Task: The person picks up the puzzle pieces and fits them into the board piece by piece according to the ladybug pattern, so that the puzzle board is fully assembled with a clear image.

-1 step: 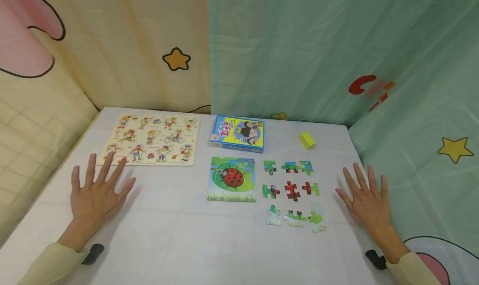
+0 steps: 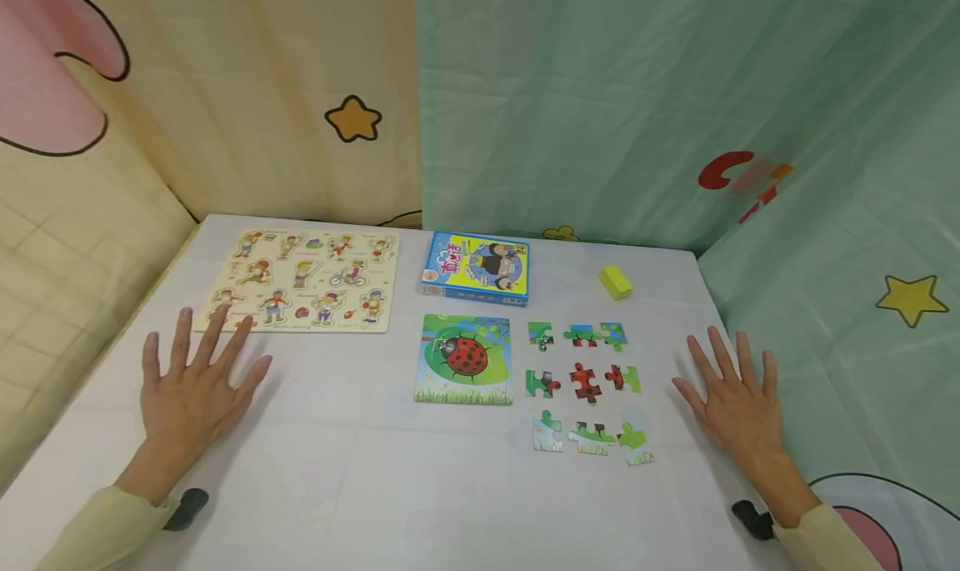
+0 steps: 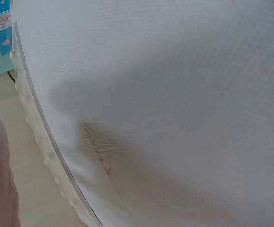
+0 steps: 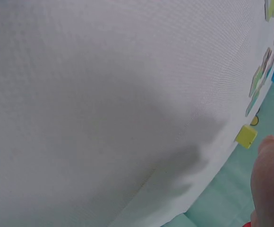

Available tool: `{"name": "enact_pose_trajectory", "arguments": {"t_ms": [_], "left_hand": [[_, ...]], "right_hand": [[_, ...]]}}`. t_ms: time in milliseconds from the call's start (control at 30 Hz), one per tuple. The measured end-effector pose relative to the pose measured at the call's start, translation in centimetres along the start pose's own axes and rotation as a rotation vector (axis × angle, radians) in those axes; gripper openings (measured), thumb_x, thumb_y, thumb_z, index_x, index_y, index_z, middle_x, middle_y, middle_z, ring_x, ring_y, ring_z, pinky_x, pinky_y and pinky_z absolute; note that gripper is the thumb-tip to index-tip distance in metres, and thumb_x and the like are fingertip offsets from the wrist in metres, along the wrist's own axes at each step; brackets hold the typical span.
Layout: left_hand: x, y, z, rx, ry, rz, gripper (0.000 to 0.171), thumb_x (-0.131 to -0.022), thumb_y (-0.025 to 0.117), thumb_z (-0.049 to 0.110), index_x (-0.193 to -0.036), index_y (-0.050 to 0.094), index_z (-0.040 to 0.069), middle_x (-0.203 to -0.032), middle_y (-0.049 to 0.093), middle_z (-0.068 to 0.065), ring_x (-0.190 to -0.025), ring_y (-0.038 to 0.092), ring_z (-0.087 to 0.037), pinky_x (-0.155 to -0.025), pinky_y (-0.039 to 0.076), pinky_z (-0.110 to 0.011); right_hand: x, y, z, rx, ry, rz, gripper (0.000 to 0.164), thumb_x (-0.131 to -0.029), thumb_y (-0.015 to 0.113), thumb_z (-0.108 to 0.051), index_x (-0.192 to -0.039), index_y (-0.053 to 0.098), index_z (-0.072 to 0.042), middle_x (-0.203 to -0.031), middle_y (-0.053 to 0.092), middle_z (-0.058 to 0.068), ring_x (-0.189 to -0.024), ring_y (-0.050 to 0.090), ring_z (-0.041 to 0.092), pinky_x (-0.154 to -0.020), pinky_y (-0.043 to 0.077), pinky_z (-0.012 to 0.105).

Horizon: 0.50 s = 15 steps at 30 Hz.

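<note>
My left hand [image 2: 191, 396], fingers spread and straight, is over the left of the white table with nothing in it. Its fingertips overlap the near edge of a wooden board [image 2: 330, 296] with pictures of children at sports. On the right side my right hand [image 2: 738, 400] is spread too, holding nothing. Nearest to it lie loose jigsaw pieces [image 2: 585, 383] in rough rows, bearing parts of a ladybug picture. Beside them is a square ladybug picture board [image 2: 465, 360]. In the right wrist view a bit of the right hand [image 4: 271, 184] shows at the edge.
A blue and yellow box [image 2: 476, 267] stands at the back middle of the table. Right of it sits a small yellow block [image 2: 616, 282]. Printed curtains [image 2: 600, 121] hang behind the table and along its sides. Each wrist carries a black strap.
</note>
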<state>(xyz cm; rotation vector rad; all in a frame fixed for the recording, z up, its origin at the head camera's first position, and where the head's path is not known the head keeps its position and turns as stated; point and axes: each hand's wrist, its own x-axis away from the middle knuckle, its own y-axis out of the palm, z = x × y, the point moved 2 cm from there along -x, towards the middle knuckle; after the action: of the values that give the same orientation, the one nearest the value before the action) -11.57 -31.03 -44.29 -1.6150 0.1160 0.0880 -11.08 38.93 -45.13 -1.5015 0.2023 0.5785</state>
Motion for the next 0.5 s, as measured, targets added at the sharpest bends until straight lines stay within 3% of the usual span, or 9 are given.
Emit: {"name": "enact_pose_trajectory", "arguments": {"t_ms": [200,400,500], "left_hand": [[-0.4,0.1,0.1,0.026,0.000,0.000,0.076,-0.099,0.033,0.064,-0.162,0.008,0.028,-0.170,-0.005,-0.003,-0.153,-0.024,-0.031,-0.119,-0.012,-0.064],[-0.9,0.0,0.5,0.028,0.009,-0.012,0.077,-0.100,0.032,0.064,-0.162,0.006,0.027,-0.170,-0.006,-0.005,-0.152,-0.026,-0.031,-0.119,-0.014,-0.064],[-1.1,0.0,0.9,0.044,0.005,-0.022,0.077,-0.100,0.031,0.064,-0.162,0.003,0.029,-0.170,-0.006,-0.006,-0.152,-0.026,-0.032,-0.118,-0.015,-0.065]], "right_hand": [[0.0,0.2,0.2,0.013,0.047,-0.073,0.085,-0.097,0.013,-0.075,-0.152,0.040,-0.016,-0.164,0.027,0.012,-0.156,0.005,0.034,-0.120,0.005,0.065],[-0.1,0.1,-0.1,0.026,0.059,-0.102,0.083,-0.098,0.014,-0.074,-0.154,0.038,-0.018,-0.164,0.026,0.013,-0.155,0.005,0.035,-0.120,0.005,0.066],[-0.3,0.2,-0.5,0.035,0.064,-0.161,0.077,-0.100,0.021,-0.071,-0.155,0.036,-0.020,-0.165,0.024,0.011,-0.155,0.006,0.036,-0.120,0.003,0.065]]}}
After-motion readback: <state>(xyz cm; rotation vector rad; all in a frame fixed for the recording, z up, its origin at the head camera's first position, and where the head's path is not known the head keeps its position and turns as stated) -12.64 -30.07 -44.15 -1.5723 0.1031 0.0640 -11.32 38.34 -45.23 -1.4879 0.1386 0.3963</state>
